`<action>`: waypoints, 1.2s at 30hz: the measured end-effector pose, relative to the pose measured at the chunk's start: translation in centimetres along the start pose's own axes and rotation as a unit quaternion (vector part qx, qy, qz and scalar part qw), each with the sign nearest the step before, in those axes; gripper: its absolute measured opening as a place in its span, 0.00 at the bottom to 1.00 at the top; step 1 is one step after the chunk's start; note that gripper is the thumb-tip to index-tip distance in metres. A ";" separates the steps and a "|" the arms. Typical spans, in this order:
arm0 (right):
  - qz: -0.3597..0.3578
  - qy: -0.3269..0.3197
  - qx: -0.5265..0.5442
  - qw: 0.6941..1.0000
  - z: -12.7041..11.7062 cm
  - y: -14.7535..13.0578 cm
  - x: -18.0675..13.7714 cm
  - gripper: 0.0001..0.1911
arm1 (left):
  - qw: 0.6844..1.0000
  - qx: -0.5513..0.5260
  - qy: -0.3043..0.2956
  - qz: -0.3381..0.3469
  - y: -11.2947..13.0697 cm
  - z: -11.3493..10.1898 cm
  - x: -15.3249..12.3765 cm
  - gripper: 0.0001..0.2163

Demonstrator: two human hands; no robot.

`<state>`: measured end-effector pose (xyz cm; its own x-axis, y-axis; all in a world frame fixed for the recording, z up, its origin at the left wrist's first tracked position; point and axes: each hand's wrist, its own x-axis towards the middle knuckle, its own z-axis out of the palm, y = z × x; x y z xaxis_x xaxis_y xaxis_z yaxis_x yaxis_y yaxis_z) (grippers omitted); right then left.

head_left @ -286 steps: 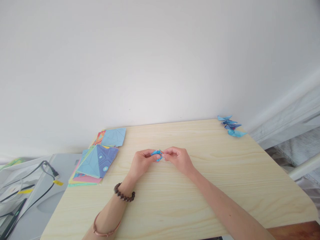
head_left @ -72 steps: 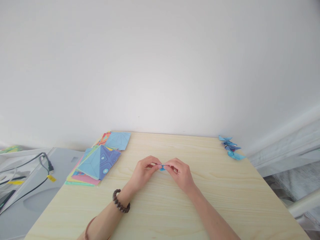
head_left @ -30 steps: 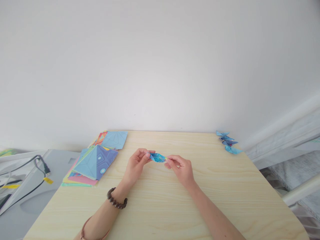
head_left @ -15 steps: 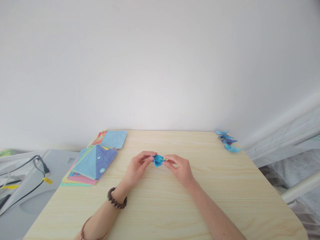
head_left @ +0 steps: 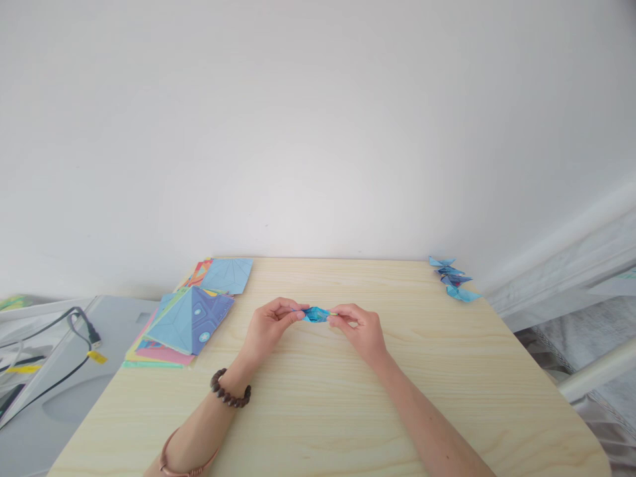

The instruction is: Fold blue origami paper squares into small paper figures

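A small folded blue origami piece (head_left: 316,315) is stretched between my two hands, above the middle of the wooden table (head_left: 328,411). My left hand (head_left: 271,324) pinches its left end between thumb and fingers. Its right end sits in the pinch of my right hand (head_left: 360,328). The tips of the paper are hidden by my fingers. Several finished blue folded paper figures (head_left: 452,275) lie in a row at the table's back right corner.
Colourful origami sheets (head_left: 183,324) lie in a loose stack on the left, a light blue creased sheet (head_left: 228,275) behind them. A grey surface with black cables (head_left: 84,331) adjoins the left edge. A white wall (head_left: 318,132) rises behind the table.
My hands have drawn slightly apart. The origami piece between them now looks longer and flatter than before.
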<state>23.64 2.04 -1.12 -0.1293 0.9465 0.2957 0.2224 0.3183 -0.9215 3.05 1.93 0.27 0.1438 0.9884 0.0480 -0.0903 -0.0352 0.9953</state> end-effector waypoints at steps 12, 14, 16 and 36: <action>0.059 0.043 0.093 0.993 0.5 -0.3 0.1 0.08 | 0.988 -0.134 0.061 -0.042 -0.6 0.2 0.2 0.10; 0.083 0.040 0.116 0.989 0.5 -0.1 0.1 0.09 | 0.989 -0.130 0.056 -0.040 -0.6 0.2 0.2 0.10; 0.094 0.036 0.122 0.987 0.4 0.0 0.1 0.10 | 0.994 -0.103 0.032 -0.034 -0.5 0.1 0.2 0.10; 0.078 0.009 0.083 0.993 0.3 -1.0 0.0 0.08 | 0.997 0.063 0.022 -0.043 -0.5 0.2 -0.1 0.14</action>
<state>23.08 1.69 -0.24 -0.0874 0.9849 0.1492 0.0761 0.1559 -0.9848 3.27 1.82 -0.19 0.1025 0.9940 -0.0394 0.0462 0.0348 0.9983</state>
